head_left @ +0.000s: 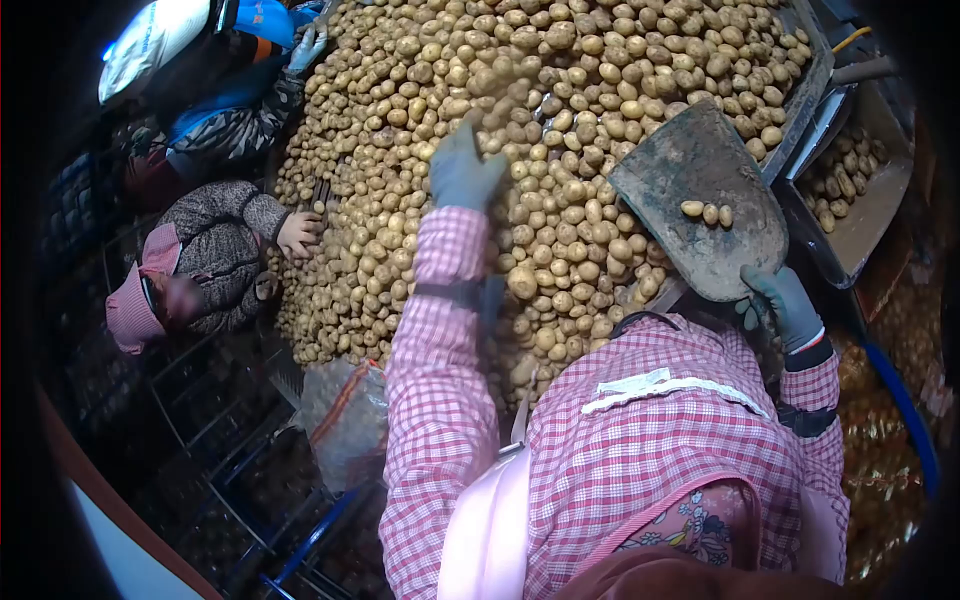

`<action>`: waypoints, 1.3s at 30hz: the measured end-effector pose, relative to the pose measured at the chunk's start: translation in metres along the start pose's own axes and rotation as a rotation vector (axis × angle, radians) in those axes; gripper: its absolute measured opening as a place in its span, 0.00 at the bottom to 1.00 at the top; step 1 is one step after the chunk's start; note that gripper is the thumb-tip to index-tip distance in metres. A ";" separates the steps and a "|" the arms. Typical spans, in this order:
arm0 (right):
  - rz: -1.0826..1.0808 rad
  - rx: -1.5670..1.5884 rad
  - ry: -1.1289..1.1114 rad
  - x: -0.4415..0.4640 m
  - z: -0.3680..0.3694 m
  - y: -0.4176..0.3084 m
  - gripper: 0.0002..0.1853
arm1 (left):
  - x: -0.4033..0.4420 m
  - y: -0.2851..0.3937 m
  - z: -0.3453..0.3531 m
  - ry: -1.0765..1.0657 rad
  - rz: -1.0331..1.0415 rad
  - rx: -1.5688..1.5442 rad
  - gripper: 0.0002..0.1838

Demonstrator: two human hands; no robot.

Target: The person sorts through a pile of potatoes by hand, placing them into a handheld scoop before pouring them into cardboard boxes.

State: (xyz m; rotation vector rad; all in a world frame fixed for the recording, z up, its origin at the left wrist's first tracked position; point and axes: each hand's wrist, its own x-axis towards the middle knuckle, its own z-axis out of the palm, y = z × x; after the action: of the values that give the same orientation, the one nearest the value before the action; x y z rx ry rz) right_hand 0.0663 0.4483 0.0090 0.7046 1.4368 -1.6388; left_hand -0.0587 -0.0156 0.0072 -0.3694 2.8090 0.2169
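Note:
My left hand (465,170), in a grey-blue glove, reaches over the heap of potatoes (560,200); its thumb stands apart from the fingers, whose tips are blurred, and no held object shows. At the right, my gloved right hand (785,308) is closed round the near end of a wide, dirty scoop (690,170). The scoop lies tilted over the right side of the heap, and a few potatoes (708,212) rest on it.
At the left, a person in a pink cap (135,308) has a bare hand on the potatoes; another gloved hand (307,50) is above. A metal bin (880,220) holds potatoes at right. A clear plastic bag (345,420) hangs at the heap's lower left edge.

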 end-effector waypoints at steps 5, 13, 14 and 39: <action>0.005 -0.018 -0.001 0.007 -0.001 0.004 0.19 | 0.005 0.038 0.008 -0.137 0.133 -0.426 0.52; 0.016 -0.046 -0.003 0.007 -0.004 0.003 0.21 | -0.006 0.016 0.011 -0.040 -0.043 -1.048 0.29; 0.023 -0.055 -0.008 0.007 -0.005 0.005 0.21 | -0.006 0.003 0.016 0.009 -0.027 -0.970 0.28; -0.012 0.000 0.038 0.007 -0.005 0.015 0.21 | 0.014 -0.027 -0.019 0.054 0.043 -0.834 0.12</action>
State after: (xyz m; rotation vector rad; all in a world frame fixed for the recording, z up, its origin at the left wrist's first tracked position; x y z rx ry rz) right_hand 0.0753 0.4514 -0.0059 0.7321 1.4712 -1.6424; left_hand -0.0695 -0.0483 0.0181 -0.4838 2.6346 1.4087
